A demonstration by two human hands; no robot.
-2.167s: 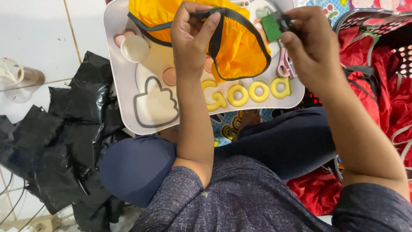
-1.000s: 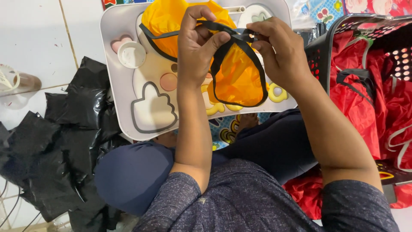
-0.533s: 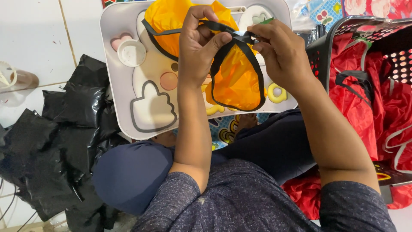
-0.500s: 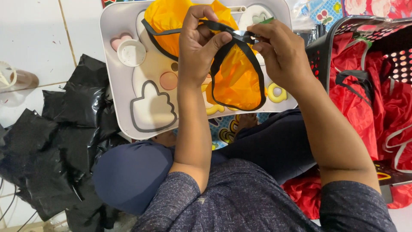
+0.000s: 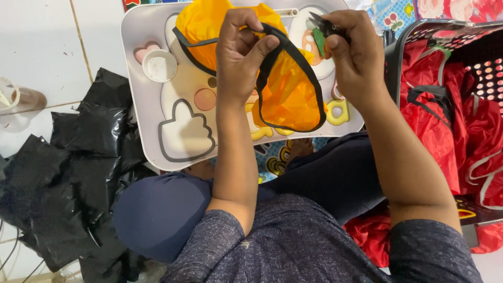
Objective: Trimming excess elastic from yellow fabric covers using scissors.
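Orange cloth with black trim lies bunched over our lap tray, and our left hand is closed in a pinch on the trim, lifting a loop of it clear. Our right hand is curled shut around small snips, their tips just beside the trim. To do this well, we judge, we should keep the trim taut and cut only loose thread, not the stitching. Red bags fill a basket on our right; black plastic lies on our left.
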